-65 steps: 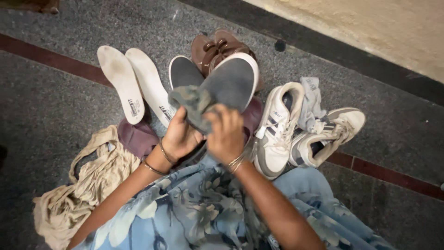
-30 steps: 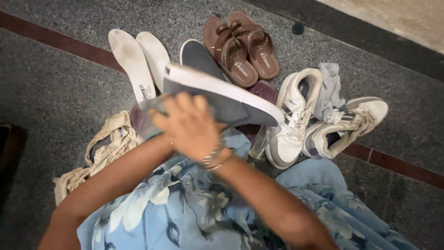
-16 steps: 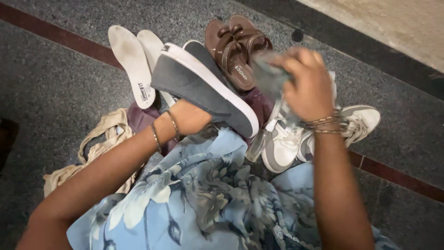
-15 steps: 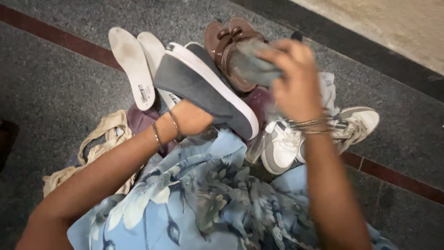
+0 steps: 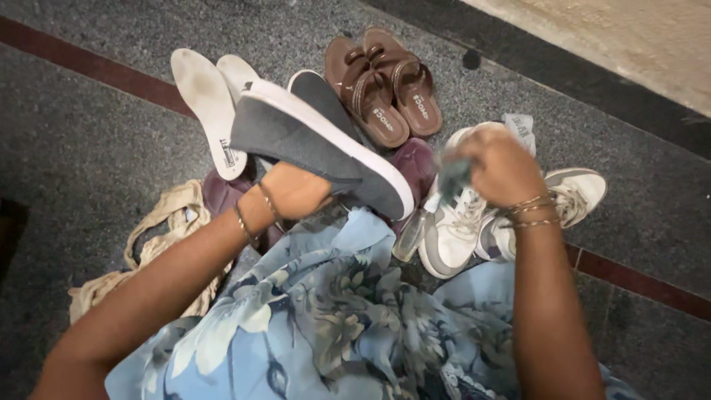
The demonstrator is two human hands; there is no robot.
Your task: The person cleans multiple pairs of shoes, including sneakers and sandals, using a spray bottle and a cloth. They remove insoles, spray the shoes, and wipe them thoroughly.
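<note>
My left hand (image 5: 296,191) grips a grey slip-on shoe (image 5: 311,144) with a white sole edge, held up on its side above my lap. Its twin, a second grey shoe (image 5: 320,95), lies on the floor behind it. My right hand (image 5: 502,164) is closed on a crumpled grey-green cloth (image 5: 453,176) just above a white and grey sneaker (image 5: 453,226). Bangles ring both wrists.
Two white insoles (image 5: 204,96) lie at the back left, a pair of brown sandals (image 5: 385,89) at the back. A second sneaker (image 5: 574,194) and a pale rag (image 5: 521,124) lie right. A beige cloth bag (image 5: 159,237) sits left, maroon shoes (image 5: 415,159) under the grey one.
My right hand left the grey shoe, swung right and up with the cloth, and has dropped down over the white sneaker. My left hand keeps the grey shoe raised, turned sideways.
</note>
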